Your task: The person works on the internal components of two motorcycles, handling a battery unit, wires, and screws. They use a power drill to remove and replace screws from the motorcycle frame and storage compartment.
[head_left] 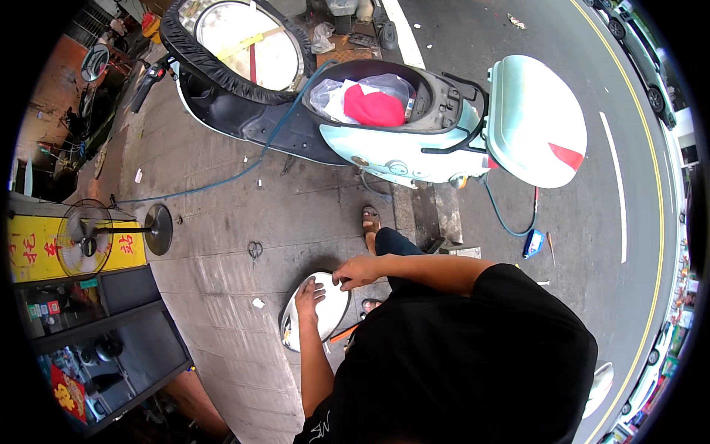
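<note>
A white oval pad (334, 307) with a dark rim, shaped like a scooter seat, lies low in front of me. My left hand (309, 295) rests on its white face, fingers spread apart. At the pad's upper right edge, my right hand (356, 272) has its fingers bent and pressed against the rim. The fingertips are too small to make out well. An orange bar-shaped thing (343, 333) lies beside the pad, close to my sandalled foot (371, 304). Beyond the pad, a pair of scissors (255, 250) lies on the pavement.
A mint-green scooter (384, 152) stands ahead, its storage well holding a red cloth (373, 106). A black-edged oval cover (235, 55) sits toward its front. A blue hose (244, 170) crosses the pavement. A fan (87, 244) stands left; a blue device (534, 243) lies right by the road.
</note>
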Demonstrator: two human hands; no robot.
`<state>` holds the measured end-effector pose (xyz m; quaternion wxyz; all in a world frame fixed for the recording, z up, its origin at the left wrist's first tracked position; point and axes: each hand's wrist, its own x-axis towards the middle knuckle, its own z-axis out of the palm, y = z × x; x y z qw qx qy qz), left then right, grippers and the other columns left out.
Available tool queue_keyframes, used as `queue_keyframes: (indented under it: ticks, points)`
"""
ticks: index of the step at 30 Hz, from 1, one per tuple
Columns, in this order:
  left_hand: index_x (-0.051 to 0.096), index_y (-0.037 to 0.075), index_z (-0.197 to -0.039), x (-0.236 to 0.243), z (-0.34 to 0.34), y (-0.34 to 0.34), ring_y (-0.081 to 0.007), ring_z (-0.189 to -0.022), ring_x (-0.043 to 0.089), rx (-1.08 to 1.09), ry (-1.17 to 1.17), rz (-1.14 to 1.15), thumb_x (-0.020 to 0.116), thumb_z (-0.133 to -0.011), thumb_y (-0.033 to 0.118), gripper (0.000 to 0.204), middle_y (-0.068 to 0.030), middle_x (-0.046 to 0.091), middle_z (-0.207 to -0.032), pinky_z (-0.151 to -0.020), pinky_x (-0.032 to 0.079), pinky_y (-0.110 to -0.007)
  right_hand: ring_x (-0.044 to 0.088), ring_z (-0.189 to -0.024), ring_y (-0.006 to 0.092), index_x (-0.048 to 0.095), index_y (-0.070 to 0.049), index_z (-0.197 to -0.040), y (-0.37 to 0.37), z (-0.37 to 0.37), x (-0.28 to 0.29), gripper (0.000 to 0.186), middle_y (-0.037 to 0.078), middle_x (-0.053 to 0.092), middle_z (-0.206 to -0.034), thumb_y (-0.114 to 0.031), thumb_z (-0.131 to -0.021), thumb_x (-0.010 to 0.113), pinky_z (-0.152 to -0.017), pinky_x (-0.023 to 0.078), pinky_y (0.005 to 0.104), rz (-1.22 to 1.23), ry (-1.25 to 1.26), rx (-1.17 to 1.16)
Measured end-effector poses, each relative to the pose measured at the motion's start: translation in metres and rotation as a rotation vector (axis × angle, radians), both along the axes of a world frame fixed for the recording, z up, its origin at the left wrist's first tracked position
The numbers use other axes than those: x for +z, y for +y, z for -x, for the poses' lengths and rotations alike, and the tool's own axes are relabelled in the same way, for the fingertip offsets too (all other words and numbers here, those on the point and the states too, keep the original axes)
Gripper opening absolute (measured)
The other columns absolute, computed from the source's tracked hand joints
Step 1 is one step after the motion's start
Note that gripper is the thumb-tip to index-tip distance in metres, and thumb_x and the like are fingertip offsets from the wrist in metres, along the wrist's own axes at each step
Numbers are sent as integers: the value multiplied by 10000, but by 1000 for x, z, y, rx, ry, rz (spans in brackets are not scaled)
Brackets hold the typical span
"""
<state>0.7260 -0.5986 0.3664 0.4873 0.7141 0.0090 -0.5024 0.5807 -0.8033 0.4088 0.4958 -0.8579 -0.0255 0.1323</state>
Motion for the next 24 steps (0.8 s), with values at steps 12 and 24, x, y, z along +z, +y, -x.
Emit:
queue_keyframes:
  ticks: [12,24]
  points:
    - [564,24,-1190,48,-130,-294,-177,-759,633,-574,-218,-64,593,-913,301,393,-110,669,-967,-637,509,-302,579,-814,119,582,-34,-1098,-255,192,29,306,34,633,-889,-285,-927,552,-707,468,280,-480,18,-1801]
    - [530,16,-1234,93,70,-458,-168,-839,618,-1496,-201,196,556,-946,296,403,-113,646,-1017,-726,482,-279,689,-825,277,663,-9,-1023,202,253,-161,370,171,685,-942,-314,-831,577,-719,559,375,-742,1222,-2351]
